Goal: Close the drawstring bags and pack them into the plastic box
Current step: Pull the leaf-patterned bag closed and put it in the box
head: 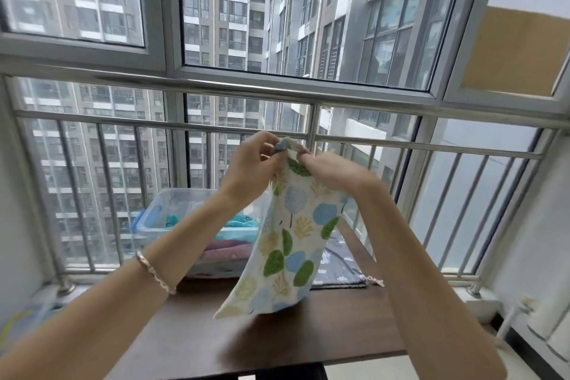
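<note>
Holding: leaf-print drawstring bag (pixel 288 244) up at centre frame, mouth bunched between both hands, bottom corner just brushing the dark table (pixel 277 339)
Left hand (pixel 251 160): pinched shut on the gathered top, cord end apparently between the fingers, hard to say for sure
Right hand (pixel 331 171): clenched on the bag's neck from the right, gripping fabric just under the ruffle
Feel: soft thin cotton, hangs limp and flat, so looks light and close to empty; nothing fragile, not slippery either
Where to grab: up at the cinched neck or the cord, definitely not mid-panel, since the cloth would just fold and flop
Plastic box (pixel 160 210): clear, sits centre-left of frame behind the left forearm, already has teal and pinkish folded stuff inside, probably other bags
Grey bag (pixel 339 268): lies flat on the table to the lower right of the print bag, cord tail sticking out at its right corner, looks not yet packed
Guess at step: cinching the mouth closed, then folding it small enough for the box
</note>
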A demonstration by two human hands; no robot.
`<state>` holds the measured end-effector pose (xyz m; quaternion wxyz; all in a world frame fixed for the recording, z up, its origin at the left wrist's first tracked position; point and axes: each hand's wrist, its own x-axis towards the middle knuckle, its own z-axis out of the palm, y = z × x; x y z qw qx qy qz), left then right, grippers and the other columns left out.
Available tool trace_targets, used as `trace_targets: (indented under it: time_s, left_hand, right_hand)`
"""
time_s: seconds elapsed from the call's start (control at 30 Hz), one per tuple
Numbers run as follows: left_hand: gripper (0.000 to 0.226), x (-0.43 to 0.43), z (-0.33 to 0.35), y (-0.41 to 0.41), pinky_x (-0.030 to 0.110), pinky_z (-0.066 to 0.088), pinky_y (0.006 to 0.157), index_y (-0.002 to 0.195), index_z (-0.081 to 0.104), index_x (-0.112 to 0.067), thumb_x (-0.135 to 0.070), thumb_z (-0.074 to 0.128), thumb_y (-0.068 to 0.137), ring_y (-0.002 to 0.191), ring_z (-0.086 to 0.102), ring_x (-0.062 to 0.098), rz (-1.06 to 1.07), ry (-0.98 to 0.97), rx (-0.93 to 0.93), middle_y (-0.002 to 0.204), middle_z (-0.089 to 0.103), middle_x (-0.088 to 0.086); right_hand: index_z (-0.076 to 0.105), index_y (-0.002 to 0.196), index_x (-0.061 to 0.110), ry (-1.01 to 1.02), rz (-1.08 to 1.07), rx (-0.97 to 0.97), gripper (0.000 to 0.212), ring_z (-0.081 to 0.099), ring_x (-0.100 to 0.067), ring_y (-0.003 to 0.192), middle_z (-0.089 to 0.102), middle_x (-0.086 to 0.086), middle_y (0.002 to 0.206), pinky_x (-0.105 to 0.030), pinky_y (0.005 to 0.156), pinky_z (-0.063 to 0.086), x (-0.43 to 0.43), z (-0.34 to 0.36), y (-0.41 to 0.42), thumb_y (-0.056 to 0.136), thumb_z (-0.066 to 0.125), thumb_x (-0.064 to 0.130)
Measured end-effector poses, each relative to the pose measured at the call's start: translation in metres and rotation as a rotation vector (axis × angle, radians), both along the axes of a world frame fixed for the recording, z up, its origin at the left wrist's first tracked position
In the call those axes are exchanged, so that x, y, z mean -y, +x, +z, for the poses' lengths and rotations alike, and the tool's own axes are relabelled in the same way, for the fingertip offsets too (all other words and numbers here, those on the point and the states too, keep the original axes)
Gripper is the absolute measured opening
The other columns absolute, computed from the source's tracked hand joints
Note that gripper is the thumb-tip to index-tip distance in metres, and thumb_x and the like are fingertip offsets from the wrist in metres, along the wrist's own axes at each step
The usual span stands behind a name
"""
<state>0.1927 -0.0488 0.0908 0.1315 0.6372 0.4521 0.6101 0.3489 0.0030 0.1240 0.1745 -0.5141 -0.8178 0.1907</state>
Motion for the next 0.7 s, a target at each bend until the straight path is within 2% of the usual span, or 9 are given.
trace_targets:
  time_s: [0.07, 0.13, 0.2, 0.27, 0.37, 0.43, 0.5, 0.63, 0.7]
  left_hand:
    - [0.006, 0.002, -0.003, -0.027, 0.017, 0.051, 0.054, 0.091, 0.059, -0.013, -0.008, 0.060, 0.092, 0.067, 0.062, 0.010, 0.051, -0.021, -0.025, 0.078, 0.064, 0.004]
    - [0.004, 0.002, -0.006, -0.051, 0.014, 0.048, 0.052, 0.095, 0.061, -0.010, -0.008, 0.058, 0.093, 0.066, 0.058, 0.007, 0.103, -0.050, -0.087, 0.077, 0.063, 0.002]
    - [0.008, 0.001, -0.010, -0.068, 0.013, 0.047, 0.055, 0.099, 0.062, -0.009, -0.010, 0.056, 0.094, 0.070, 0.059, 0.007, 0.169, -0.055, -0.209, 0.079, 0.064, -0.001]
    - [0.011, 0.000, -0.012, -0.084, 0.014, 0.047, 0.058, 0.100, 0.063, -0.009, -0.013, 0.053, 0.096, 0.074, 0.060, 0.009, 0.259, -0.048, -0.322, 0.082, 0.064, 0.000]
    - [0.019, 0.000, -0.013, -0.104, 0.018, 0.046, 0.058, 0.096, 0.061, -0.009, -0.020, 0.046, 0.100, 0.073, 0.060, 0.014, 0.346, -0.076, -0.403, 0.082, 0.063, 0.002]
    - [0.024, 0.000, -0.015, -0.114, 0.020, 0.046, 0.055, 0.091, 0.056, -0.013, -0.026, 0.040, 0.102, 0.068, 0.059, 0.014, 0.392, -0.097, -0.507, 0.079, 0.061, 0.001]
    - [0.027, -0.003, -0.019, -0.121, 0.019, 0.044, 0.055, 0.089, 0.054, -0.015, -0.029, 0.036, 0.102, 0.067, 0.057, 0.015, 0.452, -0.103, -0.646, 0.079, 0.059, 0.000]
    - [0.033, -0.008, -0.029, -0.139, 0.018, 0.036, 0.057, 0.089, 0.055, -0.016, -0.035, 0.032, 0.102, 0.073, 0.056, 0.016, 0.573, -0.158, -0.830, 0.083, 0.056, -0.002]
    - [0.037, -0.011, -0.031, -0.147, 0.020, 0.037, 0.059, 0.092, 0.057, -0.016, -0.040, 0.031, 0.101, 0.077, 0.058, 0.016, 0.553, -0.233, -0.843, 0.087, 0.058, -0.003]
  right_hand:
    - [0.063, 0.111, 0.013, 0.016, 0.062, 0.065, 0.066, 0.058, -0.018, 0.091, 0.062, -0.005, 0.109, -0.037, 0.089, 0.048, -0.008, -0.014, -0.002, 0.096, 0.026, 0.065]
    - [0.063, 0.116, 0.015, 0.095, 0.120, 0.117, 0.079, 0.056, -0.023, 0.098, 0.059, 0.000, 0.100, -0.041, 0.097, 0.040, -0.017, -0.030, 0.000, 0.087, 0.024, 0.078]
    - [0.060, 0.121, 0.020, 0.167, 0.123, 0.138, 0.087, 0.044, -0.022, 0.113, 0.051, 0.000, 0.113, -0.043, 0.100, 0.036, -0.027, -0.043, 0.003, 0.073, 0.033, 0.088]
    - [0.061, 0.118, 0.026, 0.274, 0.111, 0.155, 0.068, 0.032, -0.018, 0.117, 0.042, 0.001, 0.120, -0.042, 0.103, 0.029, -0.039, -0.053, 0.003, 0.075, 0.052, 0.078]
    - [0.061, 0.089, 0.030, 0.379, 0.113, 0.078, 0.017, 0.037, -0.016, 0.106, 0.048, 0.002, 0.107, -0.039, 0.094, 0.032, -0.058, -0.053, 0.007, 0.092, 0.057, 0.047]
    - [0.055, 0.083, 0.026, 0.239, 0.189, -0.048, 0.018, 0.048, -0.016, 0.084, 0.053, 0.003, 0.086, -0.029, 0.074, 0.040, -0.063, -0.051, 0.010, 0.099, 0.050, 0.031]
    - [0.053, 0.084, 0.020, 0.156, 0.216, -0.109, 0.022, 0.049, -0.014, 0.069, 0.052, 0.004, 0.076, -0.024, 0.060, 0.038, -0.067, -0.052, 0.011, 0.103, 0.043, 0.027]
    - [0.059, 0.095, 0.009, 0.232, 0.157, -0.037, 0.030, 0.045, -0.010, 0.062, 0.051, 0.004, 0.071, -0.024, 0.056, 0.034, -0.078, -0.059, 0.014, 0.105, 0.037, 0.027]
    - [0.064, 0.092, 0.003, 0.164, 0.188, -0.146, 0.034, 0.043, -0.011, 0.058, 0.049, 0.005, 0.065, -0.022, 0.054, 0.034, -0.084, -0.063, 0.020, 0.104, 0.039, 0.021]
